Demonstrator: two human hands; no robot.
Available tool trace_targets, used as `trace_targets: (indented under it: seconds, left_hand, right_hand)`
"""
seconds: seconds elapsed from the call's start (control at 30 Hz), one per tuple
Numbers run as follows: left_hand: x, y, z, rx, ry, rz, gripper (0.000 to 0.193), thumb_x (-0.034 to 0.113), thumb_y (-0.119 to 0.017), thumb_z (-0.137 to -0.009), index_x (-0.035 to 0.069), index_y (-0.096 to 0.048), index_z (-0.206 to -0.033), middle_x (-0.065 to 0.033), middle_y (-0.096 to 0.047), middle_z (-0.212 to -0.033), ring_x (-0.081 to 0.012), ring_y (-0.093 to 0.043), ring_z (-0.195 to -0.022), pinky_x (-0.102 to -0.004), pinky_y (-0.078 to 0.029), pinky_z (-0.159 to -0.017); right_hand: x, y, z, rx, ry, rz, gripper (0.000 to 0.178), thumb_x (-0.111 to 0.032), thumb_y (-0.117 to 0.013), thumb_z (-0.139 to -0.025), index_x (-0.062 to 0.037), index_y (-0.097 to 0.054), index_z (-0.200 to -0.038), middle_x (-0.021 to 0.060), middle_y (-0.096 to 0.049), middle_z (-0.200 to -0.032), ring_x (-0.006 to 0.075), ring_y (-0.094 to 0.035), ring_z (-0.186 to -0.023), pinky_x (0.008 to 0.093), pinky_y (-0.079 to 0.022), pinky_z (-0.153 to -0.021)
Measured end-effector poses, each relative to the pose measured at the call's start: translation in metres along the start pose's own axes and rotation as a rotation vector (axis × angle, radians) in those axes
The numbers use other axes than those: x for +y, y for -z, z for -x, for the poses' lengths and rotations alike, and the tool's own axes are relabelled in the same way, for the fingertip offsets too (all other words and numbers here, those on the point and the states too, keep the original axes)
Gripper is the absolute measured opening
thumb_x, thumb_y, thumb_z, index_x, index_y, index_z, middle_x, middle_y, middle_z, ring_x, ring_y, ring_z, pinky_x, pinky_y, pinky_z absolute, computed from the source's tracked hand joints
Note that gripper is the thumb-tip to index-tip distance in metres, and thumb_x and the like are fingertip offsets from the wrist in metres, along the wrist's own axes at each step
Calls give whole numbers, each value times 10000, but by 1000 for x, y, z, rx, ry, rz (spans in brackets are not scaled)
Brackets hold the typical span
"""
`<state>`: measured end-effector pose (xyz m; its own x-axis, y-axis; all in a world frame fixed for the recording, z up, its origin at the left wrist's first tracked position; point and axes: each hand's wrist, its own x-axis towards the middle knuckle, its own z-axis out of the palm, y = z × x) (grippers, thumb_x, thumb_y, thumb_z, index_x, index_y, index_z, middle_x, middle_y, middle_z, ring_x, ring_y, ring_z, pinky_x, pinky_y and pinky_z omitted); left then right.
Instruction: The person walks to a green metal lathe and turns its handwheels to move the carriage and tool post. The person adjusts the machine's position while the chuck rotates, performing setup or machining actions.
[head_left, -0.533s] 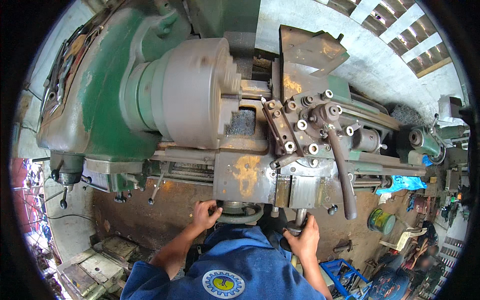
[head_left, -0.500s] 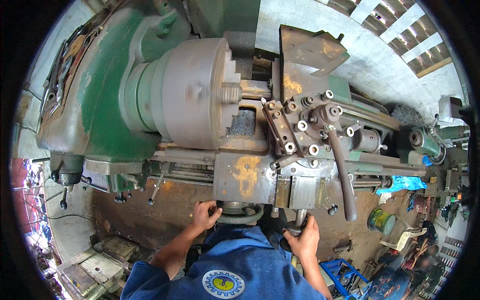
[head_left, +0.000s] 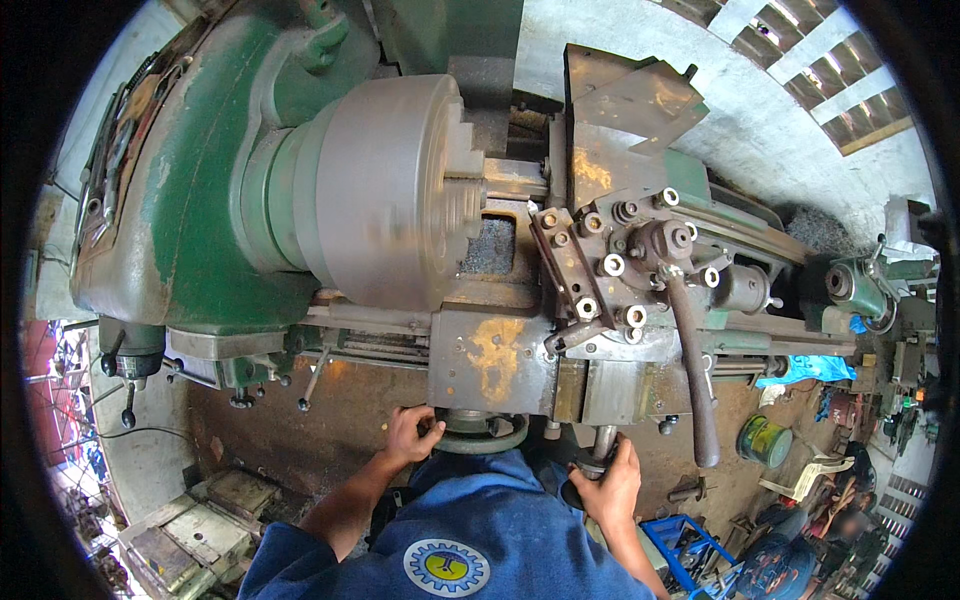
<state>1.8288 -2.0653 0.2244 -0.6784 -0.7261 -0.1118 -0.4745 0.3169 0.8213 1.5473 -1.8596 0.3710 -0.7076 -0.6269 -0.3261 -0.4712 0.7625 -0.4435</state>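
Observation:
My left hand [head_left: 412,436] is closed on the left side of the rim of a dark metal handwheel [head_left: 490,438], below the lathe's carriage. My right hand [head_left: 610,488] wraps round the dark handle [head_left: 592,466] at the end of the cross-slide shaft [head_left: 605,440]; the palm and fingers partly hide it. Left of the tool post, the big grey lathe chuck [head_left: 375,195] looks smeared, as if spinning. The tool post [head_left: 612,262] holds a cutting tool [head_left: 534,210] whose tip points toward the chuck, apart from its jaws. A long lever [head_left: 692,380] slants from the post toward me.
The green headstock [head_left: 215,170] fills the left, with tools [head_left: 105,180] on top. Metal chips [head_left: 488,246] lie in the bed gap. The tailstock [head_left: 855,285] stands at right. A yellow-green bucket [head_left: 764,440] and blue crate [head_left: 690,550] are on the floor; another person [head_left: 785,560] sits beyond.
The tool post and its lever have come a little nearer to me. The view has shifted slightly; both hands keep their holds.

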Motion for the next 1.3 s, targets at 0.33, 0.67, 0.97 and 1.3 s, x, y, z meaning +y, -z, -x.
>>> trace_targets:
  seconds: [0.33,0.67,0.97,1.3]
  left_hand:
    - [-1,0,2,-42,52,-47,258,279,-716,-830,63,-614,-732,-71,-611,-631,-267,-622,-588,-393,-437,-649]
    - [-1,0,3,-17,71,46,258,279,-710,-835,61,-615,-733,-74,-627,-657,-276,-638,-635,-396,-423,-681]
    - [-7,0,4,-90,103,-3,298,320,-693,-854,57,-605,-745,-83,-625,-686,-282,-623,-670,-400,-398,-718]
    - [-6,1,4,-74,83,6,229,286,-710,-871,68,-641,-863,-64,-647,-762,-272,-621,-740,-412,-401,-810]
  right_hand:
    - [2,-1,0,-9,-9,15,794,-256,-882,-660,67,-491,-1270,265,-602,-1123,459,-584,-1073,521,-487,-931]
    - [-1,4,-1,-30,-27,-1,778,-287,-897,-682,53,-508,-1265,265,-619,-1157,433,-597,-1104,485,-497,-935]
    - [134,1,-32,-303,-426,-949,300,-158,-628,-977,-29,-623,-1248,67,-698,-1086,177,-658,-980,312,-530,-844]
    - [223,-114,-76,-373,-386,-626,479,-212,-631,-960,124,-590,-1298,214,-689,-1205,260,-659,-1084,369,-532,-901]
